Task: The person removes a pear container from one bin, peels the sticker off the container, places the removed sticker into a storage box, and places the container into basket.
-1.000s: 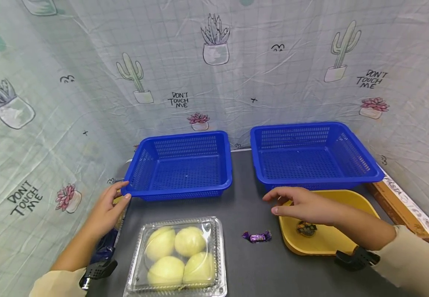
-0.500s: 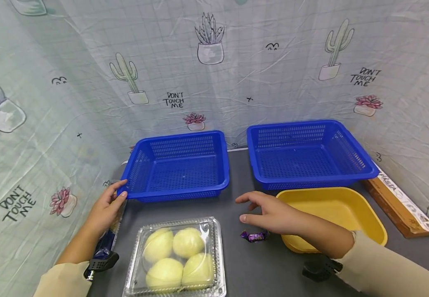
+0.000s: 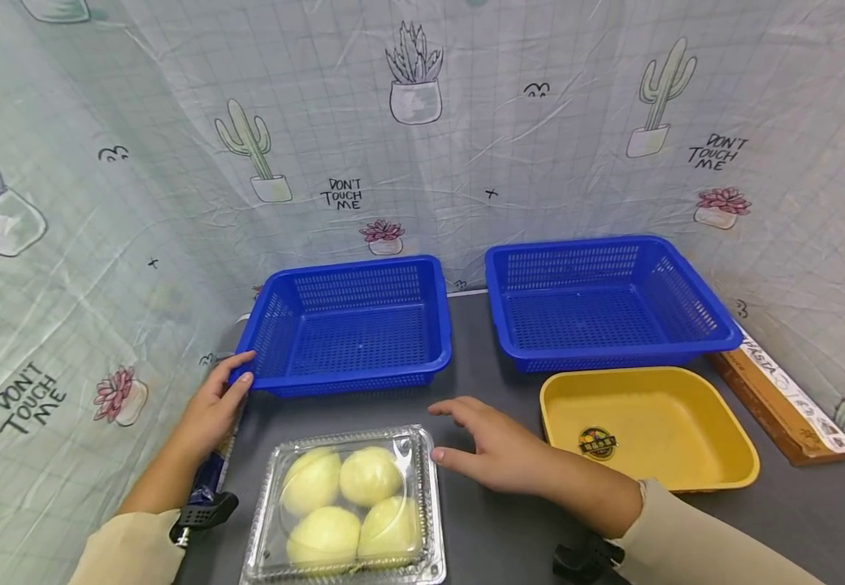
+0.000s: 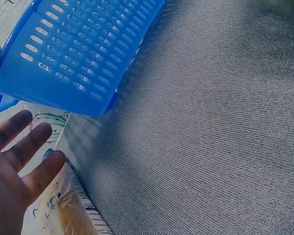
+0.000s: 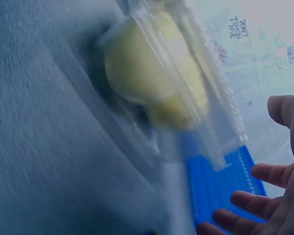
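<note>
My left hand [image 3: 210,410] touches the front left corner of the left blue basket [image 3: 353,380]. Several of its fingers [image 4: 45,169] stretch out below the basket's wall in the left wrist view. My right hand [image 3: 491,451] hovers just right of a clear plastic clamshell box [image 3: 434,508], fingers relaxed and holding nothing. Inside the lidded box sit several round pale-yellow fruits [image 3: 371,475]. The right wrist view shows the box blurred, with the spread right fingers [image 5: 250,203] apart from it. The purple-wrapped candy is hidden in the head view behind the right hand and forearm.
A second blue basket [image 3: 620,357] stands at the back right. In front of it lies a yellow tray [image 3: 686,455] with a round label. A pasta box [image 3: 788,398] is at the far right. Beside the left forearm lies a plastic package [image 4: 71,210]. Patterned cloth [image 3: 496,122] hangs behind.
My right hand has moved left, from over the yellow tray, past the purple candy, to the clear box's right edge. My left hand has stayed at the basket corner.
</note>
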`<state>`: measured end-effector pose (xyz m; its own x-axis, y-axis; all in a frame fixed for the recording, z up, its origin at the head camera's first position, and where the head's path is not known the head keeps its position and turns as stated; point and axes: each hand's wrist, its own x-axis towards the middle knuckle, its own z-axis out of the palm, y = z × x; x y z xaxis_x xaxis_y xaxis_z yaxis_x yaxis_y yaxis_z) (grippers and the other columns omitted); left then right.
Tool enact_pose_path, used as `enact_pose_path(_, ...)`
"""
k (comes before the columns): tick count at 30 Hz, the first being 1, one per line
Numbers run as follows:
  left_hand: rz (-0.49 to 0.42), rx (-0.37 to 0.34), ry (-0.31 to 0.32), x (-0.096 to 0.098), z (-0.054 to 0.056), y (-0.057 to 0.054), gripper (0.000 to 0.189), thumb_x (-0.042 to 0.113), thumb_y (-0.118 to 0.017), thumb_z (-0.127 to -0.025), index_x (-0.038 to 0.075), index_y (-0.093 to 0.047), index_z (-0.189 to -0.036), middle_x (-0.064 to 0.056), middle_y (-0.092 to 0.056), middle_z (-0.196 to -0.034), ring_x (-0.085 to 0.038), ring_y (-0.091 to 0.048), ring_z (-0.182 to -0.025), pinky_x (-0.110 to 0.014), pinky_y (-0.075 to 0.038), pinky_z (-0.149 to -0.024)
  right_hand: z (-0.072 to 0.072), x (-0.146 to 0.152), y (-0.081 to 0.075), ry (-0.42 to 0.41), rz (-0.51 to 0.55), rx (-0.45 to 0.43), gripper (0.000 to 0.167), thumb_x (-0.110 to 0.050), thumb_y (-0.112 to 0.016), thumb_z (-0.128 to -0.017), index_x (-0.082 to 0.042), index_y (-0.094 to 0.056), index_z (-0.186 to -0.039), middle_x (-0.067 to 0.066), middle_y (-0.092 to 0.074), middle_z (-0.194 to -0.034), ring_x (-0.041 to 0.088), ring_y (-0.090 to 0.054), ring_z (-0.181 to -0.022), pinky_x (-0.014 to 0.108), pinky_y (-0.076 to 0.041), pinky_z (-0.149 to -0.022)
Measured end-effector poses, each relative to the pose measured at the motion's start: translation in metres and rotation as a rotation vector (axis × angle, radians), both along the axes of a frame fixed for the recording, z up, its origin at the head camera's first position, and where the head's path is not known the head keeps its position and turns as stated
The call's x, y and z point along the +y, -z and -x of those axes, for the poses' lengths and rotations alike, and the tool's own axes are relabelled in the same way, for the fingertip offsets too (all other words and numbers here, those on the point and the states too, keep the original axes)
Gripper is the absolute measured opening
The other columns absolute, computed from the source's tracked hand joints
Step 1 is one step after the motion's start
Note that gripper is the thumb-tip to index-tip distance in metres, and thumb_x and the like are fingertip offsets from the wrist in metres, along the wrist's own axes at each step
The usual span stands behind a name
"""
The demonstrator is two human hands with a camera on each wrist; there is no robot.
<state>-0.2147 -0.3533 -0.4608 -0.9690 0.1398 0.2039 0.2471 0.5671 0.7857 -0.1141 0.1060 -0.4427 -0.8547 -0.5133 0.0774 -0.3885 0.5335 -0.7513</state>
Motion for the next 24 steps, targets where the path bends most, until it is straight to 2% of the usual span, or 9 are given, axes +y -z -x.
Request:
enact_pose_path(2, -0.022, -0.021, 0.009, 0.0, 0.0, -0.001, 0.047, 0.024, -0.047, -0.116, 0.002, -0.044, -0.158, -0.01, -0.047, -0.092, -0.014, -0.051, -0.079, -0.022, -0.045, -0.071, -0.003, -0.006, 0.004, 0.012, 0.027, -0.036, 0.061, -0.053, -0.068, -0.103, -0.019, -0.055, -0.153, 0.008, -0.057, -0.15, 0.036, -0.061, -0.132, 0.054, -0.054, -0.1)
enact_pose_path(6, -0.049, -0.071, 0.034, -0.001, 0.0, -0.002, 0.051, 0.025, -0.046, -0.117, 0.002, -0.038, -0.161, -0.02, -0.05, -0.128, -0.009, -0.052, -0.096, -0.022, -0.05, -0.079, -0.007, -0.018, 0.012, 0.034, 0.137, -0.131, 0.064, -0.049, -0.068, -0.104, -0.017, -0.05, -0.156, 0.014, -0.056, -0.151, 0.036, -0.061, -0.128, 0.053, -0.055, -0.094)
enact_pose_path(8, -0.059, -0.094, 0.044, -0.001, 0.0, -0.002, 0.052, 0.024, -0.045, -0.117, 0.001, -0.035, -0.163, -0.024, -0.04, -0.149, -0.006, -0.05, -0.106, -0.022, -0.052, -0.083, -0.008, -0.024, 0.019, 0.043, 0.202, -0.169, 0.065, -0.044, -0.069, -0.104, -0.014, -0.048, -0.158, 0.018, -0.055, -0.151, 0.036, -0.06, -0.127, 0.052, -0.055, -0.092)
enact_pose_path(10, -0.067, -0.116, 0.054, -0.001, 0.0, -0.003, 0.054, 0.024, -0.044, -0.117, 0.001, -0.032, -0.164, -0.028, -0.032, -0.159, -0.003, -0.047, -0.112, -0.022, -0.052, -0.085, -0.009, -0.029, 0.027, 0.053, 0.246, -0.196, 0.066, -0.041, -0.069, -0.105, -0.014, -0.045, -0.159, 0.019, -0.053, -0.153, 0.035, -0.06, -0.127, 0.05, -0.054, -0.093)
enact_pose_path(14, -0.065, -0.138, 0.074, -0.002, -0.001, -0.004, 0.056, 0.028, -0.043, -0.117, 0.002, -0.029, -0.165, -0.029, -0.025, -0.163, -0.003, -0.044, -0.117, -0.023, -0.053, -0.087, -0.013, -0.038, 0.039, 0.048, 0.311, -0.239, 0.068, -0.037, -0.069, -0.105, -0.016, -0.04, -0.163, 0.02, -0.052, -0.154, 0.034, -0.061, -0.126, 0.04, -0.054, -0.092)
enact_pose_path(16, -0.066, -0.151, 0.081, -0.003, -0.001, -0.004, 0.057, 0.029, -0.042, -0.118, 0.003, -0.028, -0.166, -0.029, -0.023, -0.165, -0.004, -0.044, -0.12, -0.024, -0.053, -0.088, -0.017, -0.043, 0.042, 0.041, 0.346, -0.259, 0.07, -0.037, -0.069, -0.105, -0.017, -0.037, -0.165, 0.021, -0.05, -0.157, 0.034, -0.059, -0.129, 0.038, -0.054, -0.095)
enact_pose_path(18, -0.07, -0.161, 0.085, -0.003, -0.001, -0.005, 0.057, 0.03, -0.042, -0.118, 0.004, -0.027, -0.166, -0.029, -0.022, -0.165, -0.006, -0.044, -0.12, -0.025, -0.053, -0.088, -0.02, -0.048, 0.046, 0.039, 0.369, -0.255, 0.073, -0.036, -0.069, -0.105, -0.019, -0.034, -0.166, 0.021, -0.05, -0.158, 0.035, -0.057, -0.134, 0.043, -0.052, -0.102)
enact_pose_path(21, -0.07, -0.171, 0.09, -0.004, 0.0, -0.005, 0.058, 0.031, -0.041, -0.118, 0.005, -0.026, -0.167, -0.029, -0.02, -0.165, -0.01, -0.044, -0.121, -0.026, -0.053, -0.088, -0.025, -0.053, 0.05, 0.061, 0.375, -0.215, 0.076, -0.038, -0.071, -0.103, -0.025, -0.032, -0.168, 0.021, -0.047, -0.161, 0.037, -0.049, -0.143, 0.057, -0.044, -0.112)
enact_pose_path(24, -0.07, -0.175, 0.096, -0.004, 0.0, -0.005, 0.058, 0.031, -0.04, -0.118, 0.005, -0.024, -0.167, -0.029, -0.018, -0.165, -0.017, -0.044, -0.124, -0.027, -0.054, -0.088, -0.028, -0.056, 0.056, 0.084, 0.371, -0.162, 0.079, -0.037, -0.072, -0.101, -0.028, -0.031, -0.168, 0.022, -0.05, -0.159, 0.041, -0.049, -0.144, 0.067, -0.04, -0.112)
